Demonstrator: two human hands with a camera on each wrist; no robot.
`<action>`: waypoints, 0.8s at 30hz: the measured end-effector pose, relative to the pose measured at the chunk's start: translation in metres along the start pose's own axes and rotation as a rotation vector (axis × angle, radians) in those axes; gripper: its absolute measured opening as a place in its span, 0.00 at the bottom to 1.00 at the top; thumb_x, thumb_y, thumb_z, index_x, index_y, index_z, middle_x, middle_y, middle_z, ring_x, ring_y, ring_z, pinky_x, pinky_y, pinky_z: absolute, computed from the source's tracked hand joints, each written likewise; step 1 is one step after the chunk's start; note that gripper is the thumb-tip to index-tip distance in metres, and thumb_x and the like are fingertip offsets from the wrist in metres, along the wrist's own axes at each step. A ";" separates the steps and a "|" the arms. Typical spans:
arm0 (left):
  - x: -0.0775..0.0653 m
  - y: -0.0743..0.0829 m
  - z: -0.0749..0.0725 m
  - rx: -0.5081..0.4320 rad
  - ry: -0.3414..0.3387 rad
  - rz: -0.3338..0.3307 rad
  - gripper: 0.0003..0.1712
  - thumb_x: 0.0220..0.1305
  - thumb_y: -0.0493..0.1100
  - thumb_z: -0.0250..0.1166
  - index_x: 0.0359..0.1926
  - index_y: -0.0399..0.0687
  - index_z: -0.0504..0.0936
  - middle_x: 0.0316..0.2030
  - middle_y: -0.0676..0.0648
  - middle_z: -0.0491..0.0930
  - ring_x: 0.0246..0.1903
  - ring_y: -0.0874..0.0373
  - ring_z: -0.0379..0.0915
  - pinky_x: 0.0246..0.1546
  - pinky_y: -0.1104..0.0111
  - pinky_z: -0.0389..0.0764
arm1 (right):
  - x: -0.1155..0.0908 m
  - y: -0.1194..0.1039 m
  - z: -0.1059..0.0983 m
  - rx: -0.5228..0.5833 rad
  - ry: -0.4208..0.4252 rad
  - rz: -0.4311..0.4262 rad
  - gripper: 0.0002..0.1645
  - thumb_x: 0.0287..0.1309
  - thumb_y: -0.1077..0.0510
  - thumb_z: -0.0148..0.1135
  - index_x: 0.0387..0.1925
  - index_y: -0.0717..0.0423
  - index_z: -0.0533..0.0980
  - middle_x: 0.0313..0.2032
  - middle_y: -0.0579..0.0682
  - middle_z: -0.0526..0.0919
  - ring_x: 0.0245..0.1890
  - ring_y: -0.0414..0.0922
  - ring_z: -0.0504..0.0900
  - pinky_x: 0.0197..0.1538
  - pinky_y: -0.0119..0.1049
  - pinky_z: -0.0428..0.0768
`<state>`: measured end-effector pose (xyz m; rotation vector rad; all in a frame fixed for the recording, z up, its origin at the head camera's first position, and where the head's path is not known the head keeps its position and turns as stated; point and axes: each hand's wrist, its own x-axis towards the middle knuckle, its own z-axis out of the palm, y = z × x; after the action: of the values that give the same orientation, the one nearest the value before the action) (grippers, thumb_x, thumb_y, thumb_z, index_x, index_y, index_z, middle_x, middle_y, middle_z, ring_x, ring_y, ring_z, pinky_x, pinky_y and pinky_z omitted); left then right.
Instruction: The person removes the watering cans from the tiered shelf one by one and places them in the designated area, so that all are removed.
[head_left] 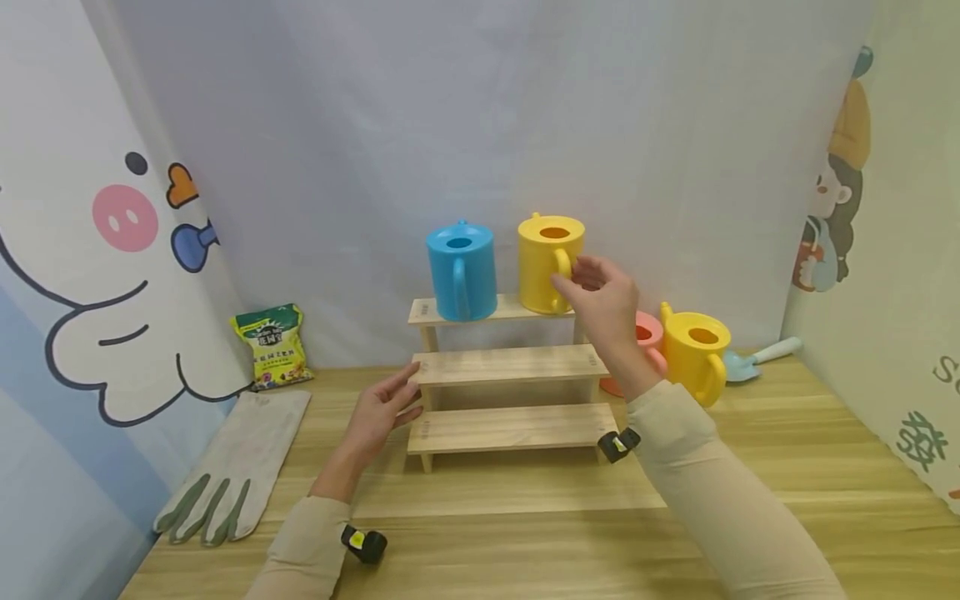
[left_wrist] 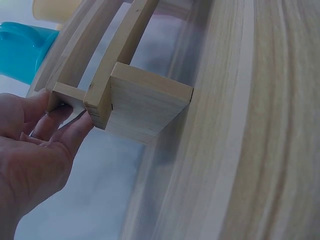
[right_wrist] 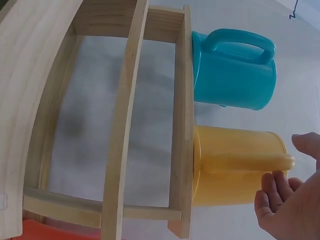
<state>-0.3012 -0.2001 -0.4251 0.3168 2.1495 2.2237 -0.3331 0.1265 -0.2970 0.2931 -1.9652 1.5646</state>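
A three-tier wooden shelf (head_left: 510, 364) stands on the table. My left hand (head_left: 381, 412) grips the left end of its middle tier, thumb above and fingers below in the left wrist view. On the top tier sit a blue watering can (head_left: 463, 279) and, to its right, a yellow watering can (head_left: 536, 271), both upright with handles facing me. My right hand (head_left: 606, 304) is at the yellow can's handle (right_wrist: 245, 162). In the right wrist view its thumb stands apart from the handle, while the loosely bent fingers (right_wrist: 272, 192) lie close beside it; whether they touch cannot be told.
Right of the shelf stand a second yellow watering can (head_left: 693, 350) and a pink one (head_left: 651, 333), partly hidden by my right arm. A light-blue trowel (head_left: 742, 367) lies behind them. At left are a fertilizer-like bag (head_left: 273, 350) and a grey-white glove (head_left: 240, 458). Curtains hang around the table.
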 end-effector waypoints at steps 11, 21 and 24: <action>0.000 0.000 0.002 -0.005 0.027 -0.004 0.27 0.78 0.35 0.51 0.74 0.39 0.63 0.75 0.37 0.54 0.67 0.37 0.62 0.61 0.57 0.77 | 0.015 -0.009 0.013 0.015 0.049 0.135 0.28 0.53 0.53 0.77 0.51 0.66 0.81 0.45 0.59 0.86 0.45 0.49 0.85 0.49 0.38 0.87; 0.000 0.000 0.001 -0.001 0.008 0.001 0.27 0.78 0.35 0.51 0.75 0.38 0.61 0.75 0.36 0.53 0.68 0.36 0.61 0.60 0.58 0.77 | 0.015 -0.009 0.017 0.035 0.085 0.220 0.25 0.57 0.52 0.75 0.54 0.60 0.83 0.48 0.56 0.86 0.46 0.48 0.87 0.49 0.40 0.87; 0.000 0.000 0.001 -0.006 0.015 -0.002 0.27 0.78 0.35 0.51 0.75 0.39 0.62 0.75 0.37 0.53 0.68 0.37 0.61 0.61 0.58 0.77 | 0.015 -0.010 0.018 0.039 0.102 0.230 0.22 0.58 0.54 0.74 0.53 0.59 0.84 0.48 0.56 0.87 0.46 0.47 0.87 0.50 0.40 0.87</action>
<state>-0.3011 -0.1991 -0.4253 0.2985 2.1490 2.2391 -0.3454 0.1099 -0.2824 0.0021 -1.9451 1.7269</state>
